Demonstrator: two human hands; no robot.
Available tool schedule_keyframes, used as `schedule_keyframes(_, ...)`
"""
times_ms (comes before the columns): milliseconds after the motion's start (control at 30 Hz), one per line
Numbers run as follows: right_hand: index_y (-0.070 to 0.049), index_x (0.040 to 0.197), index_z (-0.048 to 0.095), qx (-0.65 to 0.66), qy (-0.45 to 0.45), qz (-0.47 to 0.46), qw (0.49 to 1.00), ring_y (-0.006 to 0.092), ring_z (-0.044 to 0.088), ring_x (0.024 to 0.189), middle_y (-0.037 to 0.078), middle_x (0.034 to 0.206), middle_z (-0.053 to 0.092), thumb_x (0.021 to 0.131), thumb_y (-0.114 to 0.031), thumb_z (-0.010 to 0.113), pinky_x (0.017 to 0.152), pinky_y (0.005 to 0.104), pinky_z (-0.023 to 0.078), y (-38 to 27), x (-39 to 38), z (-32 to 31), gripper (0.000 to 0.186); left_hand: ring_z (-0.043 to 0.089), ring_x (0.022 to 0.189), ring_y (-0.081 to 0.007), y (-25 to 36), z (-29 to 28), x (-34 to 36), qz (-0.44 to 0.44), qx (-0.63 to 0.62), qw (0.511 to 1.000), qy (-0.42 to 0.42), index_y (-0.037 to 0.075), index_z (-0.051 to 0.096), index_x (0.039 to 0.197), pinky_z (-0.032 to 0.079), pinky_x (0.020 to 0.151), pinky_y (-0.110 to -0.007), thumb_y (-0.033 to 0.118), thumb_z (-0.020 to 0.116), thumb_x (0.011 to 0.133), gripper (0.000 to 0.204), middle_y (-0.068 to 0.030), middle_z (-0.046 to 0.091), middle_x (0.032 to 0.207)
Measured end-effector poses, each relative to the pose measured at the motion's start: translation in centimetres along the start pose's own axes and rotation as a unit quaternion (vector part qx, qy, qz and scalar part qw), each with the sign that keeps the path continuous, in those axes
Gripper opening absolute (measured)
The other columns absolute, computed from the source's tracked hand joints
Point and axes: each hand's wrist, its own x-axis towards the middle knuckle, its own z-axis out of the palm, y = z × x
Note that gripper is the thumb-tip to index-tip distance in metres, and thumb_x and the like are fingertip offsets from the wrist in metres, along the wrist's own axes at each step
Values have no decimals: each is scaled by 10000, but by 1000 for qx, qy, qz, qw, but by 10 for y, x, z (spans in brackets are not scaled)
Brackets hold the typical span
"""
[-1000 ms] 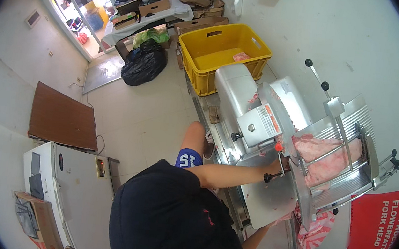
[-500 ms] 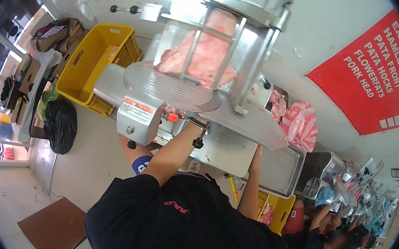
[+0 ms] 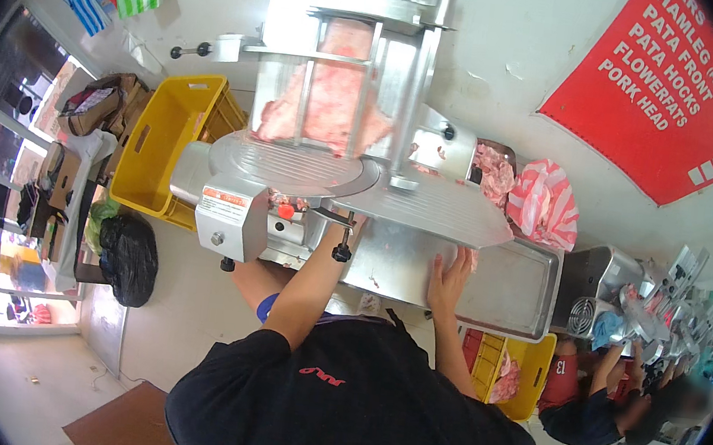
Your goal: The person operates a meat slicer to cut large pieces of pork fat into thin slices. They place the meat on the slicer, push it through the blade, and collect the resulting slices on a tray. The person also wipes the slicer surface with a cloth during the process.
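A meat slicer point(image 3: 235, 223) with a round guard and a metal frame stands before me. A large pale pink slab of meat point(image 3: 329, 107) sits upright in its carriage point(image 3: 422, 99). My left forearm point(image 3: 307, 291) reaches in under the round guard, beside a black knob point(image 3: 341, 253); the slicer hides the hand's fingers. On the right edge of the slicer's steel base plate point(image 3: 391, 265) rests my right hand point(image 3: 449, 280), open with its fingers stretched forward. A bit of pinkish meat seems to show by its fingertips, under the ridged plate point(image 3: 441, 207).
A shallow metal tray point(image 3: 507, 292) adjoins the slicer on the right. Behind it are meat pieces point(image 3: 494, 174) and a red-striped plastic bag point(image 3: 544, 203). Yellow crates point(image 3: 151, 149) stand at left and lower right. Other people point(image 3: 592, 417) work at far right, by more machines.
My right hand has come into sight on the base plate's edge, where only its wrist showed before. The whole view has shifted slightly. My left arm stays under the slicer.
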Motion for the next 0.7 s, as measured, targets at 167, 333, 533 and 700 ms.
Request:
schedule_keyframes(167, 33, 1414, 427, -7, -6, 3, 1000, 469, 327, 1405, 297, 1491, 354, 972, -264, 612, 1167, 512, 270, 4, -1, 0, 564, 651, 1001, -231, 5, -3, 1, -7, 9, 1000, -5, 47, 621, 1103, 536, 908, -359, 117, 597, 949, 171, -68, 660, 1094)
schedule_keyframes(333, 19, 1401, 447, 14, -11, 9, 1000, 475, 338, 1394, 306, 1488, 353, 962, -250, 627, 1159, 509, 283, -2, 2, -3, 546, 652, 1003, -231, 10, -4, 3, -7, 7, 1000, -5, 47, 620, 1108, 536, 908, -358, 123, 597, 950, 176, -68, 662, 1096)
schedule_keyframes(533, 21, 1385, 462, 34, -10, 13, 999, 470, 331, 1402, 309, 1495, 339, 961, -245, 631, 1162, 502, 276, 9, 0, 1, 528, 653, 1006, -230, 14, -3, 1, -5, 3, 1000, -8, 48, 619, 1114, 536, 907, -357, 129, 596, 952, 183, -69, 663, 1098)
schedule_keyframes(700, 37, 1362, 475, 42, 3, 11, 999, 478, 351, 1381, 315, 1475, 359, 941, -221, 652, 1147, 520, 291, 3, 3, 1, 525, 653, 1008, -229, 14, -5, 2, -12, -1, 1000, -9, 48, 617, 1119, 536, 907, -356, 135, 596, 953, 188, -69, 664, 1100)
